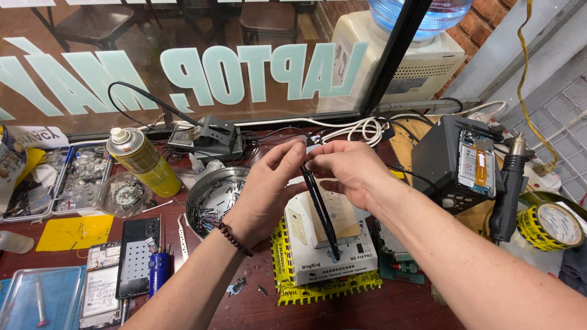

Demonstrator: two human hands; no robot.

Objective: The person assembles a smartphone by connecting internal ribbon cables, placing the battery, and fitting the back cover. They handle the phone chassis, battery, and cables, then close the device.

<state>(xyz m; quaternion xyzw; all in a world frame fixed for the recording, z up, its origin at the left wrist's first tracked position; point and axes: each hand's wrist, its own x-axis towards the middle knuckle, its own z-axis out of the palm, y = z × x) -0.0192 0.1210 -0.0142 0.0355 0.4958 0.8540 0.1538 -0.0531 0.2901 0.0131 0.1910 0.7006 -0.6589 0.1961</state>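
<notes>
At the far left of the cluttered wooden bench sat a clear parts tray and a yellow spray can lying tilted, with a dismantled phone nearer the front edge. Just right of the can stood a round metal bowl full of small parts. Over it the left hand, a bead bracelet at its wrist, was raised with its fingertips pinched onto the top of a pair of black tweezers. The right hand met it there, gripping the same upper end. The tweezers slanted down, their tips touching a white heating pad that lay on yellow tape. Further right stood a black box with a phone board propped against it, then a roll of yellow tape.
</notes>
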